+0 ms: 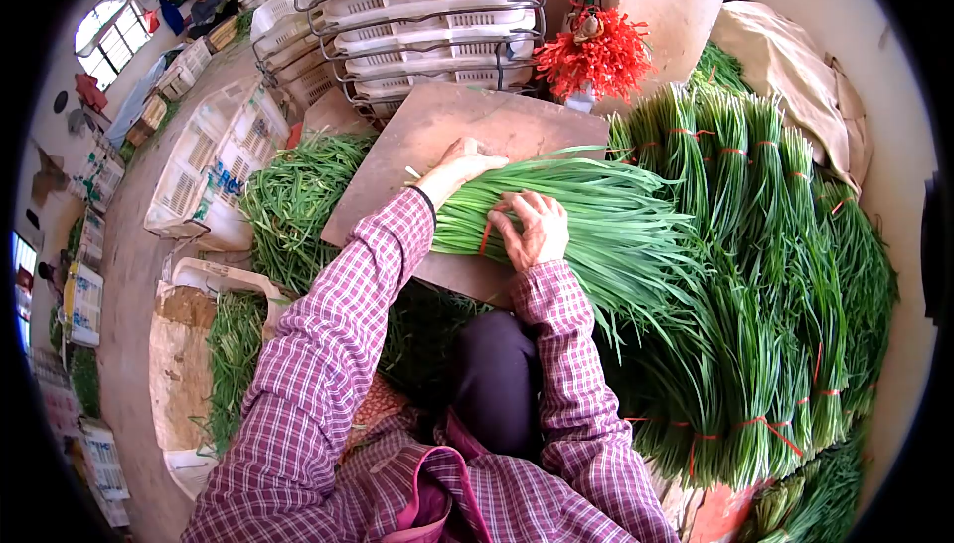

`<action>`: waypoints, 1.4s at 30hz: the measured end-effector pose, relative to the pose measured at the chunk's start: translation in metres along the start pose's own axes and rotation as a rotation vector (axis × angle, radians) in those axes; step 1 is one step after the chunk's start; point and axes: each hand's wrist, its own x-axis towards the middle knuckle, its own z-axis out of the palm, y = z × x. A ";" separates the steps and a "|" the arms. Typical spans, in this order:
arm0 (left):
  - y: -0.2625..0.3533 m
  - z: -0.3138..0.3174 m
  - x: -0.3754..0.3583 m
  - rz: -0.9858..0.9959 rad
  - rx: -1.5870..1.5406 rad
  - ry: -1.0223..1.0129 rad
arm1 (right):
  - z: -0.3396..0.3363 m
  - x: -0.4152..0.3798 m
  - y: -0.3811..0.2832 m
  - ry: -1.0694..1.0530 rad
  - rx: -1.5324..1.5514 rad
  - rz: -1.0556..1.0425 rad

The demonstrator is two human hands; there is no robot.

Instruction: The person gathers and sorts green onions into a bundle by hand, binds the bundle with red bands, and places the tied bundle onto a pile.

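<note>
A bunch of long green garlic chives [596, 225] lies across a brown board [407, 136], pale stem ends to the left and leaves fanned over the right edge. My left hand [459, 167] is closed around the far side of the stems, its fingertips partly hidden. On top of the bunch, my right hand [534, 230] presses down with curled fingers and thumb gripping the leaves. A thin red tie [485, 238] shows on the near side of the stems, just left of my right hand.
Tied chive bundles [745, 275] are piled at the right. Loose greens [303, 185] and a crate [273, 295] lie left of the board. Stacked white crates [427, 16] and a cluster of red ties [594, 54] stand behind. A person [204, 6] sits far back left.
</note>
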 end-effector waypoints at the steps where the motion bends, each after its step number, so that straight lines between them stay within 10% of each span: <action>1: 0.001 0.001 -0.002 0.008 -0.072 -0.001 | 0.000 0.000 0.000 -0.010 0.005 0.014; 42: -0.002 0.045 -0.130 0.286 -0.022 0.043 | -0.047 -0.028 -0.031 -0.250 -0.090 0.248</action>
